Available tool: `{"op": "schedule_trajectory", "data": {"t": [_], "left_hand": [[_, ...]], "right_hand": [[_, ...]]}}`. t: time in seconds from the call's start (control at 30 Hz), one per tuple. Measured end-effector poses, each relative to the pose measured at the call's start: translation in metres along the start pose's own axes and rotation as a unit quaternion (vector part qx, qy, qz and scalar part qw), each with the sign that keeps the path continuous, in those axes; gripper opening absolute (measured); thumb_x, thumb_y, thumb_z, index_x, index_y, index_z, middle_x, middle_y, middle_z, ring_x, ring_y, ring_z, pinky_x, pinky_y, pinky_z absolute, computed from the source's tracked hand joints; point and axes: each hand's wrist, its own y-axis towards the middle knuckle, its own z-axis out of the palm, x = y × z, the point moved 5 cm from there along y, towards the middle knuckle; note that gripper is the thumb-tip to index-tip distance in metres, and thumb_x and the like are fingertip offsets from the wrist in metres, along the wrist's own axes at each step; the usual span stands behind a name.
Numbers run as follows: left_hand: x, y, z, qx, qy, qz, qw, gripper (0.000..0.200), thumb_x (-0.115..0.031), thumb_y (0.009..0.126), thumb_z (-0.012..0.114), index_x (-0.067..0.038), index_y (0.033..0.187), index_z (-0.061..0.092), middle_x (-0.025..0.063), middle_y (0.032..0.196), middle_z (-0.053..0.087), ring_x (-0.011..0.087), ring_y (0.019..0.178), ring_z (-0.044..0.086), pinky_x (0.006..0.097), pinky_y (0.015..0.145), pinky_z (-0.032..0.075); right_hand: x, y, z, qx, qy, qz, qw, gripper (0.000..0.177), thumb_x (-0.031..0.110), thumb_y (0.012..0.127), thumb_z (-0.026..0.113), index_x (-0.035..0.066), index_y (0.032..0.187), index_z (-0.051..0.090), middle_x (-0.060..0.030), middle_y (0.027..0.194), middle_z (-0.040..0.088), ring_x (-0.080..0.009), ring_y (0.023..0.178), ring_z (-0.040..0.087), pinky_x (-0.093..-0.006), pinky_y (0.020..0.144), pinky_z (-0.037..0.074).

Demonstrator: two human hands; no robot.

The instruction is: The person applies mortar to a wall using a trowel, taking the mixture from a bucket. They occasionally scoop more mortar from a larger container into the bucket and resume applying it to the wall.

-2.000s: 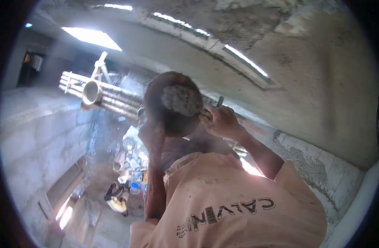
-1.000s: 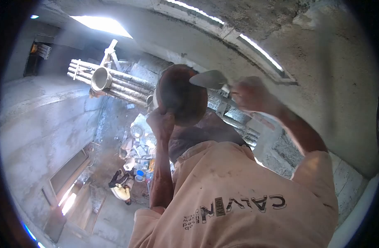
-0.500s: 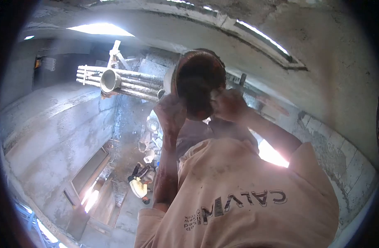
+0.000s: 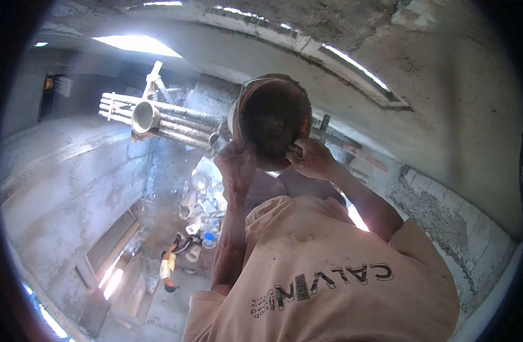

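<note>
Right hand [image 4: 314,159] had dropped back to the pan [image 4: 273,114], grip clenched on the trowel [image 4: 294,151]; left hand [image 4: 237,165] grasped the rim beside it.

There is one pan [image 4: 273,114]. Two grips are on it, the left grip [image 4: 236,165] and the right grip [image 4: 314,158], and one tool handle [image 4: 294,151] shows in the right one. There is one shirt [image 4: 330,256]. Behind is one bundle of poles [image 4: 184,126], packed too close together to count, with one round bucket [image 4: 143,117]. Far below are one person [image 4: 169,268] and one blue tub [image 4: 209,236].
</note>
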Motion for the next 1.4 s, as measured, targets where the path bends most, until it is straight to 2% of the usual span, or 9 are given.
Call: {"op": "schedule_trajectory", "data": {"t": [0.23,0.5,0.67,0.8,0.9,1.03,1.13,1.23,1.4], "left_hand": [[0.031,0.010,-0.005,-0.044,0.023,0.050,0.998,0.031,-0.022,0.084,0.071,0.005,0.097,0.077,0.0109,0.079,0.075,0.0147,0.076,0.066,0.0363,0.070,0.053],[0.071,0.003,-0.028,-0.123,0.021,-0.025,0.992,0.027,-0.019,0.077,0.070,0.008,0.081,0.075,0.0134,0.063,0.071,0.0104,0.060,0.060,0.0363,0.060,0.050],[0.101,-0.005,-0.045,-0.214,-0.042,-0.008,0.976,0.027,-0.017,0.073,0.073,0.010,0.070,0.069,0.0081,0.056,0.063,0.0135,0.056,0.056,0.0384,0.059,0.048],[0.120,-0.005,-0.059,-0.228,-0.044,0.016,0.973,0.027,-0.016,0.072,0.073,0.010,0.068,0.068,0.0106,0.056,0.063,0.0158,0.055,0.057,0.0395,0.059,0.048],[0.142,-0.004,-0.061,-0.187,0.079,-0.012,0.979,0.026,-0.016,0.072,0.071,0.010,0.069,0.068,0.0178,0.056,0.063,0.0223,0.051,0.058,0.0429,0.058,0.048],[0.129,-0.006,-0.055,-0.192,-0.013,-0.013,0.981,0.024,-0.016,0.071,0.069,0.008,0.073,0.070,0.0188,0.058,0.064,0.0255,0.053,0.060,0.0442,0.062,0.050],[0.117,0.001,-0.049,-0.181,0.042,-0.019,0.982,0.026,-0.018,0.071,0.069,0.007,0.075,0.071,0.0200,0.061,0.065,0.0256,0.056,0.062,0.0446,0.064,0.050],[0.101,0.004,-0.039,-0.162,0.010,0.016,0.987,0.026,-0.022,0.073,0.071,0.004,0.075,0.072,0.0191,0.057,0.062,0.0225,0.053,0.059,0.0426,0.060,0.048],[0.038,0.000,-0.026,-0.087,0.115,0.150,0.978,0.026,-0.020,0.077,0.070,0.006,0.077,0.067,0.0244,0.064,0.059,0.0200,0.056,0.057,0.0416,0.060,0.048]], "right_hand": [[0.025,-0.012,-0.057,0.006,-0.032,0.122,0.992,0.032,0.034,0.094,0.068,0.004,0.105,0.067,-0.0231,0.086,0.070,-0.0420,0.086,0.070,-0.0517,0.081,0.054],[0.130,-0.067,-0.174,-0.021,-0.157,-0.109,0.981,0.035,0.030,0.094,0.073,-0.001,0.087,0.061,-0.0182,0.071,0.065,-0.0407,0.070,0.069,-0.0495,0.069,0.055],[0.217,-0.135,-0.253,0.106,-0.116,-0.267,0.951,0.023,0.021,0.096,0.074,-0.001,0.097,0.068,-0.0079,0.062,0.063,-0.0165,0.053,0.065,-0.0346,0.050,0.050],[0.246,-0.146,-0.291,0.217,-0.115,-0.163,0.956,0.014,0.018,0.096,0.075,0.004,0.100,0.075,-0.0043,0.067,0.069,-0.0125,0.055,0.065,-0.0284,0.048,0.051],[0.165,-0.111,-0.360,-0.030,-0.024,0.094,0.995,0.026,0.025,0.098,0.071,0.004,0.115,0.071,-0.0076,0.086,0.073,-0.0148,0.053,0.062,-0.0269,0.049,0.053],[0.216,-0.192,-0.477,-0.328,0.023,-0.107,0.938,0.041,0.026,0.098,0.067,0.004,0.132,0.063,-0.0069,0.097,0.072,-0.0120,0.061,0.063,-0.0270,0.052,0.056],[0.224,-0.198,-0.425,-0.365,-0.105,-0.069,0.922,0.043,0.029,0.099,0.067,0.005,0.134,0.064,-0.0047,0.090,0.070,-0.0100,0.062,0.062,-0.0250,0.052,0.054],[0.155,-0.118,-0.363,-0.153,-0.155,0.138,0.966,0.028,0.023,0.097,0.071,0.005,0.118,0.069,-0.0045,0.084,0.067,-0.0127,0.065,0.063,-0.0313,0.059,0.055],[0.042,-0.002,-0.131,0.078,-0.366,-0.199,0.906,0.022,0.024,0.093,0.067,0.006,0.105,0.068,-0.0145,0.096,0.071,-0.0333,0.091,0.068,-0.0495,0.079,0.056]]}}
